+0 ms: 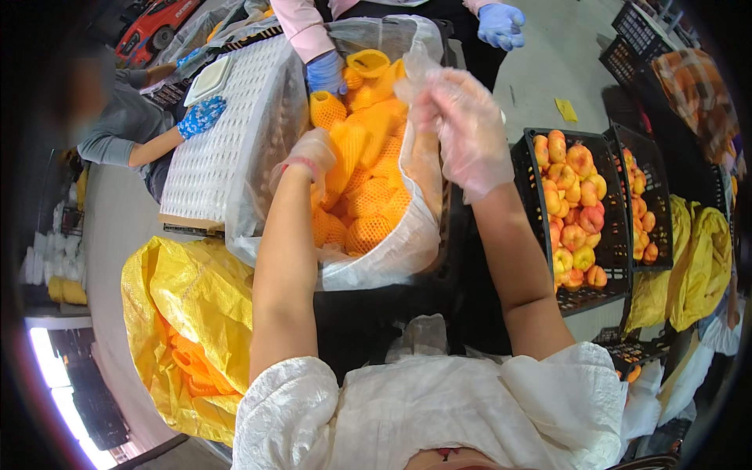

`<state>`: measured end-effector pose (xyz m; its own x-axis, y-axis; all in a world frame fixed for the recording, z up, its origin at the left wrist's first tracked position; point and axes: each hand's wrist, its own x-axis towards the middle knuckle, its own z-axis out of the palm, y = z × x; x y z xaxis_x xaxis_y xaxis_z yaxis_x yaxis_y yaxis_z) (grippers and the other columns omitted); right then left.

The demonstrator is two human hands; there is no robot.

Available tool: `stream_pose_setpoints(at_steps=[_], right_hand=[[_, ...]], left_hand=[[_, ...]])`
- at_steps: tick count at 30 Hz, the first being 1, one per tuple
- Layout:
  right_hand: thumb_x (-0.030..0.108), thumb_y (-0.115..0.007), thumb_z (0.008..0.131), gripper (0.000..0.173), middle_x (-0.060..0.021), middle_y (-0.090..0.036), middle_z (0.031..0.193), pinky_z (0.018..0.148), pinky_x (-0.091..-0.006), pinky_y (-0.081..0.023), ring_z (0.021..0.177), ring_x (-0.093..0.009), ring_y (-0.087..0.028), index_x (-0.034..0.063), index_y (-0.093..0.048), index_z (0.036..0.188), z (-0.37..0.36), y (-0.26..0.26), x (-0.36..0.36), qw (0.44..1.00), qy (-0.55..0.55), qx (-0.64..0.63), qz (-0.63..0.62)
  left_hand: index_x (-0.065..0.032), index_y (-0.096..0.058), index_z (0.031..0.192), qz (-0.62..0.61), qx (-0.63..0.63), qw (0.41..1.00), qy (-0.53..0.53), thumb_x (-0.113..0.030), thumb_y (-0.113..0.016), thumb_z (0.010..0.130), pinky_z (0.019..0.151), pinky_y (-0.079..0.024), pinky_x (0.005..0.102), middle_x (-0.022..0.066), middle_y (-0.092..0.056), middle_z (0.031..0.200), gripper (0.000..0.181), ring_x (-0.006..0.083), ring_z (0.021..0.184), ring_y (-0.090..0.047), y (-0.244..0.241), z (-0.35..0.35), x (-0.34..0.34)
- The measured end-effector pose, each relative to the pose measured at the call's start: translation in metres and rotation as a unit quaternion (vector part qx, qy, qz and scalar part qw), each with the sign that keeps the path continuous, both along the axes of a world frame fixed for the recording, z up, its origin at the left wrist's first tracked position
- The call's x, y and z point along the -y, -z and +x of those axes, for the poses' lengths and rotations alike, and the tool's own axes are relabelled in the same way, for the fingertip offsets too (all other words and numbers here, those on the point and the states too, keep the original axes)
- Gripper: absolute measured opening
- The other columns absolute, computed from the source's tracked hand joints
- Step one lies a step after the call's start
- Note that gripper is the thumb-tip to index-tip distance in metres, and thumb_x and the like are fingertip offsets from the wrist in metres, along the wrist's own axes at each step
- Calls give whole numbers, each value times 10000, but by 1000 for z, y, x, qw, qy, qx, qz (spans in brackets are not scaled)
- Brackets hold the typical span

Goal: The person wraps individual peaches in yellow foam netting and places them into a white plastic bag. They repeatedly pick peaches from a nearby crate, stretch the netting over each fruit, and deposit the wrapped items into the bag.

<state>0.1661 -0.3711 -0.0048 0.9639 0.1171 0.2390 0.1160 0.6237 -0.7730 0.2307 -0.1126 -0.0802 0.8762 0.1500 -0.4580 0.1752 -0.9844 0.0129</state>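
Observation:
A crate with a white liner (376, 273) stands before me, full of orange foam net sleeves (390, 153); the lower ones bulge round, with fruit inside. My left hand (306, 154), in a clear plastic glove, is over the left of the crate and touches an orange foam sleeve; its fingertips are partly hidden, so its grip is unclear. Above the crate's right edge is my right hand (461, 126), gloved alike and blurred, its fingers bent beside a bunched translucent piece of the liner or film. Whether it pinches that film cannot be told.
Across the crate, a co-worker's blue-gloved hand (326, 73) reaches among the sleeves. Another co-worker's patterned glove (201, 117) rests on a white woven-textured panel (235, 123). Black crates of flat peaches (578, 217) stand at right. A yellow sack (188, 282) with orange sleeves is lower left.

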Motion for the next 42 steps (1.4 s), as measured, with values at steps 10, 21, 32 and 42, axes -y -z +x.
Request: stream_pose_setpoints(at_steps=[10, 21, 32, 42], right_hand=[[157, -570, 952, 170, -56, -596, 838, 701, -263, -433, 751, -135, -534, 4, -609, 1014, 26, 21, 26, 992, 69, -107, -5], [199, -565, 933, 168, -22, -554, 815, 689, -252, -420, 748, -127, -517, 40, -603, 970, 28, 24, 58, 987, 49, -153, -4], [142, -630, 935, 103, -68, -621, 744, 616, -267, -458, 655, -155, -570, 39, -638, 934, 29, 24, 73, 979, 38, -194, 49], [145, -688, 901, 144, -57, -635, 781, 602, -263, -474, 657, -148, -590, 29, -630, 962, 36, 34, 60, 966, -26, -238, 99]], left_hand=[[-122, -419, 1485, -281, 112, 939, 163, -223, -779, 776, 1161, -293, 440, 205, -241, 1602, 802, 386, 1422, -337, 57, -19, 55], [-110, -680, 1202, -469, 130, 874, 7, -51, -741, 753, 912, -521, 356, 171, -546, 1369, 457, 251, 1123, -615, 53, 61, 51], [-39, -203, 1544, -298, 380, 873, 70, -238, -861, 705, 1159, -302, 448, 309, -139, 1569, 1086, 442, 1471, -154, 104, 186, 92], [-72, -457, 1384, -348, 271, 898, 12, -234, -804, 766, 1058, -404, 413, 211, -451, 1355, 727, 352, 1277, -428, 122, 205, 134]])
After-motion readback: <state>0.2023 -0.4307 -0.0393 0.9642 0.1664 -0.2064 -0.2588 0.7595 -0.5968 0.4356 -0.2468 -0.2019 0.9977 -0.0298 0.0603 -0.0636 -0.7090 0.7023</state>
